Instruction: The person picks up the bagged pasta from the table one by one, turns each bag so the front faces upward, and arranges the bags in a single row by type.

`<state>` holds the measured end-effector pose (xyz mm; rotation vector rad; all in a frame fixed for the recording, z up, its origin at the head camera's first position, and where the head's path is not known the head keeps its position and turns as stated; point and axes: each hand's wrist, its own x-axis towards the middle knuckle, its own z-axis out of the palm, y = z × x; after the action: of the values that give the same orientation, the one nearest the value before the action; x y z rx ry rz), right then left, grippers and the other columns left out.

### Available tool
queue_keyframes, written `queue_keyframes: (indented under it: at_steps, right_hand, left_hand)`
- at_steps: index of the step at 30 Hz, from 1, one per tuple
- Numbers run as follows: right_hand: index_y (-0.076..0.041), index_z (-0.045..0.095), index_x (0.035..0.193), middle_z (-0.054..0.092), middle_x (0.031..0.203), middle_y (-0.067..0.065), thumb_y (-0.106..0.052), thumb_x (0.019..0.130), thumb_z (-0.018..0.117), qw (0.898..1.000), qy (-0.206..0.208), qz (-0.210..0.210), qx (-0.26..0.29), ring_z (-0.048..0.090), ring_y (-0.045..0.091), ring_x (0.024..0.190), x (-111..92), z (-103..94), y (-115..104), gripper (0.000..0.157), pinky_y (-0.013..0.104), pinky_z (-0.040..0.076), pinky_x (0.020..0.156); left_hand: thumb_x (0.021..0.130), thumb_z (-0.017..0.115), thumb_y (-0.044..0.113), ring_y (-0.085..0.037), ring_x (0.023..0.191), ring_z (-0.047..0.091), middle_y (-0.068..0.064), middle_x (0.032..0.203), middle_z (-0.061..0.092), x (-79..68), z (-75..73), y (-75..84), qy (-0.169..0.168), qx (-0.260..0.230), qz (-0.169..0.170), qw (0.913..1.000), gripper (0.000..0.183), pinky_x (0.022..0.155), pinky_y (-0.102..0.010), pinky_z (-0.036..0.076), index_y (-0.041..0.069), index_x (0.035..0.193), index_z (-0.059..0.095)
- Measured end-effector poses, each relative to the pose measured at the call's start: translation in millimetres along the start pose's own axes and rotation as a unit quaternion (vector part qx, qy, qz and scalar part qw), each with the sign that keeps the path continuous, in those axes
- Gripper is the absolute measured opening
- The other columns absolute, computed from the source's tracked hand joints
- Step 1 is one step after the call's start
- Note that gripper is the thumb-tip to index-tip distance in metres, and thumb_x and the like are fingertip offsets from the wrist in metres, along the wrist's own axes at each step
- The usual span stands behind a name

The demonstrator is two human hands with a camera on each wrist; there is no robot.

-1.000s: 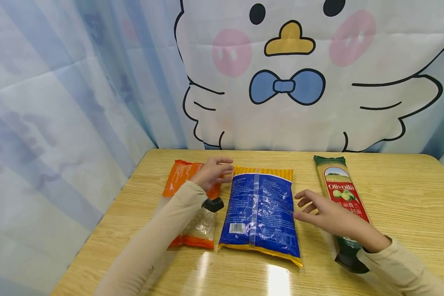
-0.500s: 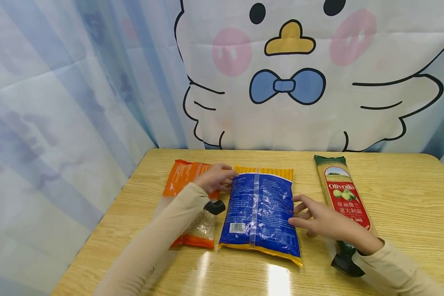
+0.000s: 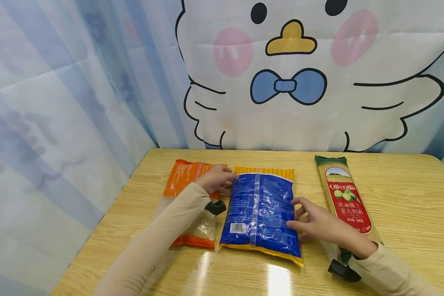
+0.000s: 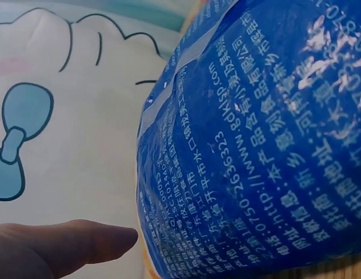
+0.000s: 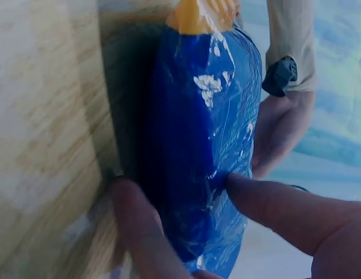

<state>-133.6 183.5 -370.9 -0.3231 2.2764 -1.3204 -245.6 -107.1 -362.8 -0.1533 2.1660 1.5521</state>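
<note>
A plump blue food bag (image 3: 260,209) with yellow ends lies flat on the table, its printed back and barcode facing up. At its upper left edge is my left hand (image 3: 216,179), fingers loosely bent; in the left wrist view a fingertip (image 4: 119,241) meets the bag's rim. My right hand (image 3: 316,222) is at the bag's right side with fingers spread. In the right wrist view its thumb (image 5: 273,203) touches the upper face, while another finger (image 5: 136,212) lies low beside the bag near the table. What the other fingers touch is hidden.
An orange and clear bag (image 3: 186,181) with pale contents lies partly under my left forearm. To the right is a long pack of pasta (image 3: 345,197), its lower end partly covered by my right wrist. A cartoon-printed curtain (image 3: 281,123) hangs behind the wooden table (image 3: 410,197).
My right hand has moved left and slightly down from beside the blue bag onto its right edge. My left hand has shifted slightly down and right to the upper left edge. The bag stays in place.
</note>
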Motion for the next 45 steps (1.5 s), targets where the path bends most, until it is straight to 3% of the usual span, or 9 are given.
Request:
queue_keyframes:
  at_steps: [3, 9, 19, 32, 39, 45]
  right_hand:
    - [0.008, 0.031, 0.141, 0.056, 0.117, 0.026, -0.017, 0.091, 0.073, 1.0, 0.015, -0.007, -0.012, 0.068, 0.03, 0.098, 0.3, 2.4, -0.2, 0.07, 0.041, 0.063, 0.069]
    - [0.005, 0.032, 0.142, 0.056, 0.118, 0.026, -0.01, 0.091, 0.073, 0.999, 0.033, -0.025, -0.023, 0.068, 0.027, 0.095, 3.0, 7.4, -1.8, 0.067, 0.038, 0.062, 0.072]
    - [0.004, 0.029, 0.144, 0.053, 0.118, 0.026, 0.0, 0.092, 0.066, 0.999, 0.028, -0.02, 0.017, 0.067, 0.025, 0.094, 2.8, 5.3, -2.2, 0.064, 0.039, 0.062, 0.072]
    - [0.003, 0.031, 0.143, 0.052, 0.117, 0.024, 0.001, 0.092, 0.066, 0.999, 0.032, -0.014, 0.019, 0.066, 0.023, 0.091, 3.5, 5.3, -0.9, 0.062, 0.039, 0.062, 0.072]
    - [0.003, 0.03, 0.143, 0.051, 0.116, 0.024, 0.002, 0.094, 0.064, 0.999, 0.029, -0.018, 0.037, 0.066, 0.024, 0.09, 0.3, 1.7, -1.0, 0.06, 0.038, 0.062, 0.073]
    - [0.003, 0.03, 0.143, 0.053, 0.117, 0.025, 0.0, 0.095, 0.062, 0.999, 0.033, -0.021, 0.037, 0.067, 0.024, 0.094, -0.2, -3.5, -0.5, 0.058, 0.037, 0.062, 0.073]
  left_hand:
    - [0.096, 0.066, 0.016, -0.034, 0.109, 0.066, -0.027, 0.132, 0.057, -1.4, 0.2, -0.7, -0.001, 0.006, 0.003, 1.0, 0.064, 0.083, -0.042, 0.061, -0.005, 0.147, 0.035]
    - [0.097, 0.065, 0.013, -0.028, 0.093, 0.071, -0.023, 0.113, 0.069, -4.0, -0.9, -2.0, -0.012, 0.007, 0.0, 0.9999, 0.045, 0.085, -0.04, 0.061, -0.007, 0.135, 0.052]
    - [0.094, 0.068, 0.013, -0.021, 0.085, 0.072, -0.021, 0.11, 0.072, -3.9, -4.2, -2.3, -0.015, -0.016, -0.005, 0.9997, 0.048, 0.079, -0.035, 0.062, -0.004, 0.137, 0.054]
    - [0.092, 0.072, 0.015, -0.026, 0.099, 0.072, -0.02, 0.118, 0.069, -5.3, -2.2, -4.1, 0.006, -0.04, -0.014, 0.9991, 0.058, 0.08, -0.034, 0.061, -0.003, 0.142, 0.047]
    - [0.091, 0.073, 0.015, -0.025, 0.098, 0.071, -0.02, 0.12, 0.069, -5.8, -0.4, -1.6, 0.009, -0.058, -0.008, 0.9983, 0.059, 0.079, -0.032, 0.061, -0.001, 0.142, 0.049]
    - [0.09, 0.074, 0.014, -0.028, 0.102, 0.071, -0.019, 0.121, 0.068, -4.8, -1.5, -2.2, 0.01, -0.09, -0.007, 0.9958, 0.057, 0.086, -0.035, 0.06, 0.001, 0.141, 0.052]
